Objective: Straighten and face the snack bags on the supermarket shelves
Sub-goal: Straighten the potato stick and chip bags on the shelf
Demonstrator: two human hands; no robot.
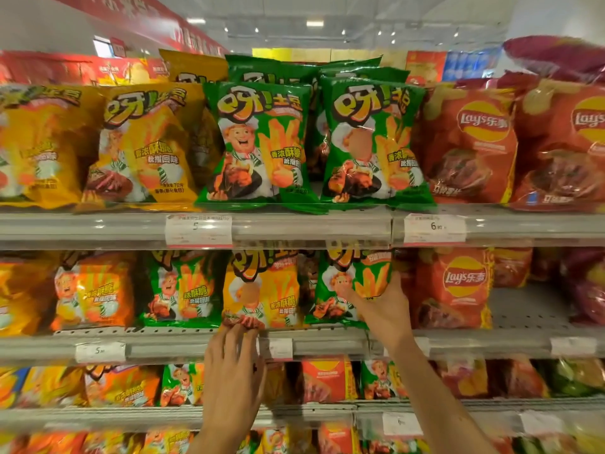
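Snack bags fill every shelf here, and the two getting handled sit on the second shelf (183, 342) down, near the middle of the head view.

The yellow bag (262, 290) stands upright at about 6 o'clock from the green bags on the top shelf (311, 224). The left hand (234, 358) reaches up from below and its fingertips (240, 327) pinch the crimped bottom edge of that bag right at the shelf lip. So that hand is clamped on the yellow bag's lower seam.

At 3 o'clock from it, just beside it, is a green bag (347, 283), tilted a bit with its top tucked up under the shelf above. The right hand (381, 308) is spread against its front and right side, thumb across the face and fingers wrapped round the right edge, gripping it.

Further out at 3 o'clock there's a red Lay's bag (458, 283), upright and untouched. At 9 o'clock from the yellow bag sits another green bag (183, 290), then an orange bag (95, 293). A price tag (100, 351) hangs on the rail below those.
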